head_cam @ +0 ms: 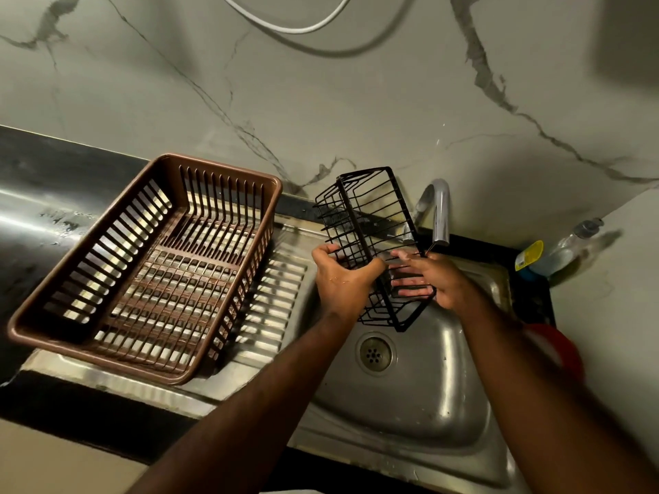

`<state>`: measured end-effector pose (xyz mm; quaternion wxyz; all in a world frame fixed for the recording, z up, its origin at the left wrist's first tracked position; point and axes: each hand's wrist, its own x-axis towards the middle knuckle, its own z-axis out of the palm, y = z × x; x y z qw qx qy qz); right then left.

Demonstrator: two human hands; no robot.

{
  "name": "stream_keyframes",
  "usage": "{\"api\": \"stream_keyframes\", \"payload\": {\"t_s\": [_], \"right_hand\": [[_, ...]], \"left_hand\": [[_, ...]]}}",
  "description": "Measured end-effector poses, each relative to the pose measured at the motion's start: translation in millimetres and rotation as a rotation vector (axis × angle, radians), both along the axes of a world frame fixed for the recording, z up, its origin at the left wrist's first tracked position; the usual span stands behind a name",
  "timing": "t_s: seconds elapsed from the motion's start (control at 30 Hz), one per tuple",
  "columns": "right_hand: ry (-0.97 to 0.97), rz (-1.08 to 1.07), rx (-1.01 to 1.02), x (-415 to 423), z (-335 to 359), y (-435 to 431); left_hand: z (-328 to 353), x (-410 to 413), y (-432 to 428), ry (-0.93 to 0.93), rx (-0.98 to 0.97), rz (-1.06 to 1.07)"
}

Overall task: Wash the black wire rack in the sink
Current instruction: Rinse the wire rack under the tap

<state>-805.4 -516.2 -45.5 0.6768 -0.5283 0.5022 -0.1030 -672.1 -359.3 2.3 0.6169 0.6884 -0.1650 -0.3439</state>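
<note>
Cable (285, 29) cut off at top, red object (561, 351) blurred, partly behind forearm (517, 372), bottle (556, 253) label unreadable, tap (441, 208) base behind rack (357, 222)

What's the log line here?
stage: washing | rack: tilted over sink | left hand: grips rack | right hand: straight fingers on rack | basket: on drainboard

Person, upper limbs: forearms (285, 369) bare along their visible length; left hand (342, 279) bearing water droplets; right hand (445, 279) wet-glossed.
</note>
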Motion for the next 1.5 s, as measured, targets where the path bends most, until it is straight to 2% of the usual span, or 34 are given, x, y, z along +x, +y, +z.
{"api": "stream_keyframes", "payload": {"t_s": [0.3,0.57,0.73,0.93,1.07,1.2,1.37,1.5], "right_hand": [[-0.171,-0.204,0.236,5.2,-10.0,-4.4],[-0.245,-0.149,0.333,-2.1,-10.7,3.8],[-0.063,-0.074,0.278,-3.8,-10.4,4.6],[0.161,0.021,0.027,-6.1,2.1,8.4],[0.162,0.074,0.002,-13.6,12.4,9.2],[0.096,0.040,0.004,-19.8,9.1,9.5],[0.069,-0.062,-0.074,-11.6,7.5,20.7],[0.159,-0.359,-0.261,3.1,3.6,38.5]], "left_hand": [[-0.5,14.5,-1.1,0.071,-0.044,0.016],[-2.7,24.4,-2.7,0.090,-0.075,-0.041],[-2.5,29.4,-7.3,0.059,-0.034,-0.101],[-3.7,31.4,-13.1,0.113,0.011,-0.107],[-7.0,38.4,-11.2,0.096,0.047,-0.108],[-8.3,41.3,-5.4,0.095,0.097,-0.202],[-13.6,34.3,0.7,-0.130,0.274,-0.350],[-9.3,10.9,2.3,-0.442,0.379,-0.462]]}}
